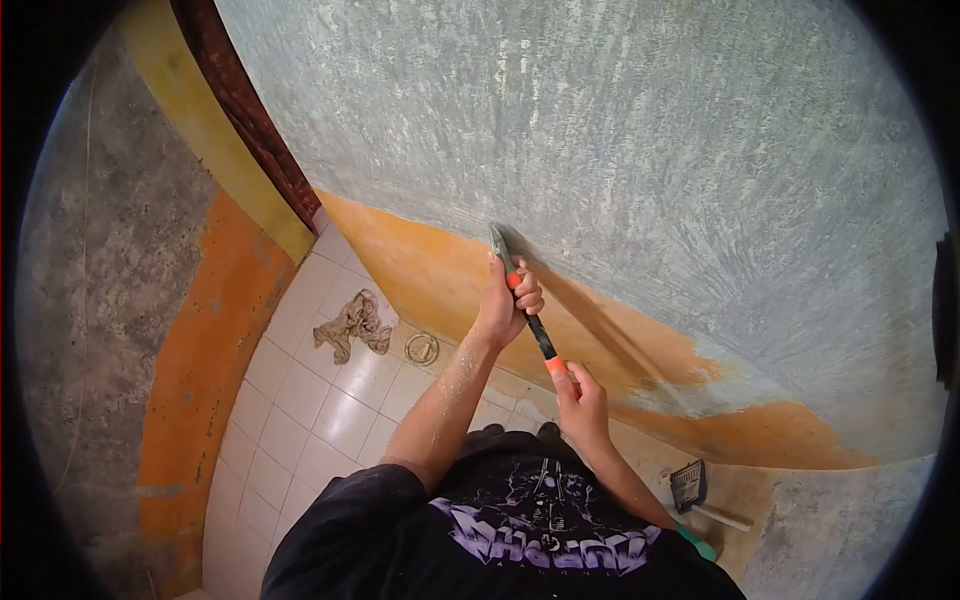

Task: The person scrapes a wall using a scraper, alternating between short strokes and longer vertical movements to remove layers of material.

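A long-handled scraper point(541, 337) with a black shaft and orange bands slants up to the wall. Its grey head point(498, 240) meets the wall at the line between grey and orange. My left hand point(508, 298) is wrapped around the scraper just below the head, with pale dust or specks on the forearm. Lower down, my right hand point(581, 402) grips the orange end of the handle between thumb and fingers. The wall point(600, 130) is rough, streaky grey above, with an orange band point(425, 250) along its bottom.
A crumpled cloth point(355, 326) and a round ring-shaped item point(421, 348) lie on the white tiled floor point(300, 400). By the wall at right are a dark tray point(688, 486), a white roller point(724, 517) and a green object point(697, 541). A dark red curtain point(250, 95) hangs at upper left.
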`<state>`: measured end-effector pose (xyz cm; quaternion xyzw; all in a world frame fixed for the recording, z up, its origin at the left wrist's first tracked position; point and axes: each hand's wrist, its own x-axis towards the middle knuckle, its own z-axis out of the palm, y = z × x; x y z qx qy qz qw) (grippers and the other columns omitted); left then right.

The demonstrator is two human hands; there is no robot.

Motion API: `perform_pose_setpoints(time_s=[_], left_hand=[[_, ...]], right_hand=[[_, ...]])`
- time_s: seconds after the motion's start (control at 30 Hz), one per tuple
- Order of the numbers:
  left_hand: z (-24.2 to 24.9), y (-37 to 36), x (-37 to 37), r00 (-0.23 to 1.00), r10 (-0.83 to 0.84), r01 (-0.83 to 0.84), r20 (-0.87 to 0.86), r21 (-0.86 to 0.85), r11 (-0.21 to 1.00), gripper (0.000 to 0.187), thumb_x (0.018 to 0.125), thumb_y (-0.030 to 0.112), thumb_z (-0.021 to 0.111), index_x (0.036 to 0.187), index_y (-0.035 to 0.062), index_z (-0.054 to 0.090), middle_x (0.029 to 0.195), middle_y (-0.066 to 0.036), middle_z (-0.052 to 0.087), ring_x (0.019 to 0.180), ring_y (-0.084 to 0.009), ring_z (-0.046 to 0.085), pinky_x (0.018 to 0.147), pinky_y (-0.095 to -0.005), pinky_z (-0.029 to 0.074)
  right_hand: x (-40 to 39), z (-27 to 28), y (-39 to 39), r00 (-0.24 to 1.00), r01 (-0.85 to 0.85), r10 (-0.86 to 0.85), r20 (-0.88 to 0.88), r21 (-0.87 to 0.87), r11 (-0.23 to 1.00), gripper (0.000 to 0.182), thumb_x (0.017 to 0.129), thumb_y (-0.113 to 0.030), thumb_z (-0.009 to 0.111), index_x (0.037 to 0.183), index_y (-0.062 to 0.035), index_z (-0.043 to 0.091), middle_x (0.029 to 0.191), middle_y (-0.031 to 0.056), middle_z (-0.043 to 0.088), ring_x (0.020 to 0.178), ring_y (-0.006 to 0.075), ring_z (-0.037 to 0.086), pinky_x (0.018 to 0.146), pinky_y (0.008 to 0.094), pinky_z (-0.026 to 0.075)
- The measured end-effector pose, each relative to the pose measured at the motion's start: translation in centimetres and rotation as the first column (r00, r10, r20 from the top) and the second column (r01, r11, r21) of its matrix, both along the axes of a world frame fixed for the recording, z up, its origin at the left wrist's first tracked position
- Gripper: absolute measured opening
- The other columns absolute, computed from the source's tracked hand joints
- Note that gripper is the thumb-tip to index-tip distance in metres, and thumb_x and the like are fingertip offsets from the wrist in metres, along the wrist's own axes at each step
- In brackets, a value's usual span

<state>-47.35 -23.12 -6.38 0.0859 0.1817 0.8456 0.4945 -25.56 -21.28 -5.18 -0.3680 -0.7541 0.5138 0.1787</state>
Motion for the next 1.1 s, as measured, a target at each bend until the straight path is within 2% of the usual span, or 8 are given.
perform_pose_setpoints(time_s=[0.23, 0.33, 0.43, 0.6, 0.83, 0.93, 1.03, 1.1], left_hand=[[0.6, 0.4, 1.7, 0.997, -0.083, 0.084, 0.004, -0.05, 0.995, 0.051, 0.101, 0.062, 0.023, 0.102, 0.0152, 0.043, 0.067, 0.005, 0.027, 0.056, -0.0088, 0.027, 0.055, -0.0254, 0.029], [1.5, 1.2, 4.5, 0.99, -0.141, 0.14, -0.013, -0.069, 0.988, 0.05, 0.101, 0.062, 0.025, 0.101, 0.015, 0.042, 0.068, 0.004, 0.028, 0.057, -0.0102, 0.029, 0.058, -0.0272, 0.032], [1.9, 2.5, 7.5, 0.977, -0.211, 0.208, -0.043, -0.064, 0.976, 0.049, 0.101, 0.061, 0.027, 0.097, 0.0149, 0.042, 0.069, 0.003, 0.03, 0.059, -0.0111, 0.031, 0.06, -0.0286, 0.033], [1.8, 4.6, 11.5, 0.953, -0.294, 0.289, -0.072, -0.067, 0.955, 0.047, 0.101, 0.061, 0.028, 0.091, 0.0165, 0.039, 0.071, 0.002, 0.03, 0.061, -0.0117, 0.031, 0.062, -0.0296, 0.033], [3.1, 7.2, 18.3, 0.952, -0.284, 0.276, -0.111, -0.078, 0.958, 0.047, 0.101, 0.061, 0.031, 0.09, 0.0161, 0.039, 0.071, 0.002, 0.031, 0.063, -0.0131, 0.033, 0.064, -0.0308, 0.035], [3.1, 9.2, 22.5, 0.953, -0.281, 0.274, -0.115, -0.074, 0.959, 0.046, 0.1, 0.061, 0.032, 0.09, 0.0162, 0.038, 0.071, 0.002, 0.031, 0.062, -0.0129, 0.033, 0.063, -0.0311, 0.036], [3.5, 11.4, 27.1, 0.95, -0.295, 0.293, -0.102, -0.032, 0.955, 0.046, 0.1, 0.061, 0.034, 0.091, 0.0163, 0.039, 0.071, 0.002, 0.031, 0.061, -0.0125, 0.034, 0.061, -0.0314, 0.036], [4.0, 12.5, 29.7, 0.941, -0.326, 0.324, -0.094, -0.031, 0.945, 0.045, 0.1, 0.061, 0.035, 0.092, 0.017, 0.039, 0.069, 0.002, 0.03, 0.06, -0.0119, 0.032, 0.06, -0.0304, 0.034]], right_hand=[[2.3, -0.9, 0.5, 0.998, -0.051, 0.04, -0.058, -0.21, 0.976, 0.036, 0.099, -0.031, 0.057, 0.118, -0.0003, 0.058, 0.057, -0.003, 0.047, 0.05, 0.0054, 0.043, 0.047, 0.0252, 0.033], [5.1, -0.3, 1.1, 0.993, -0.086, 0.047, -0.108, -0.394, 0.915, 0.037, 0.101, -0.031, 0.054, 0.124, -0.0019, 0.054, 0.058, -0.0034, 0.047, 0.047, 0.0052, 0.043, 0.044, 0.0223, 0.033], [8.1, 0.2, 1.5, 0.993, -0.071, 0.016, -0.12, -0.475, 0.877, 0.036, 0.103, -0.031, 0.051, 0.126, -0.0026, 0.052, 0.058, -0.0022, 0.047, 0.045, 0.0057, 0.043, 0.041, 0.0212, 0.034], [12.5, 0.0, 2.8, 0.992, -0.036, -0.025, -0.12, -0.479, 0.877, 0.036, 0.104, -0.031, 0.049, 0.126, -0.0028, 0.052, 0.059, 0.0005, 0.048, 0.043, 0.0072, 0.042, 0.041, 0.0227, 0.035], [19.4, 1.3, 5.8, 0.995, -0.021, -0.034, -0.096, -0.52, 0.854, 0.039, 0.104, -0.029, 0.049, 0.131, -0.0022, 0.051, 0.06, -0.0005, 0.046, 0.045, 0.0068, 0.042, 0.042, 0.0226, 0.035], [24.0, 0.8, 8.0, 0.99, -0.067, -0.007, -0.138, -0.524, 0.849, 0.038, 0.103, -0.028, 0.049, 0.133, -0.0037, 0.05, 0.062, 0.0017, 0.047, 0.044, 0.0086, 0.042, 0.042, 0.0235, 0.035], [29.0, 1.2, 9.6, 0.96, -0.135, -0.077, -0.27, -0.684, 0.717, 0.038, 0.103, -0.026, 0.049, 0.136, -0.0083, 0.045, 0.066, 0.0055, 0.05, 0.044, 0.0108, 0.043, 0.042, 0.0248, 0.036], [31.8, 0.8, 10.6, 0.938, -0.184, -0.099, -0.331, -0.722, 0.667, 0.038, 0.103, -0.025, 0.048, 0.138, -0.0113, 0.042, 0.069, 0.0073, 0.052, 0.044, 0.0119, 0.044, 0.041, 0.0255, 0.036]])
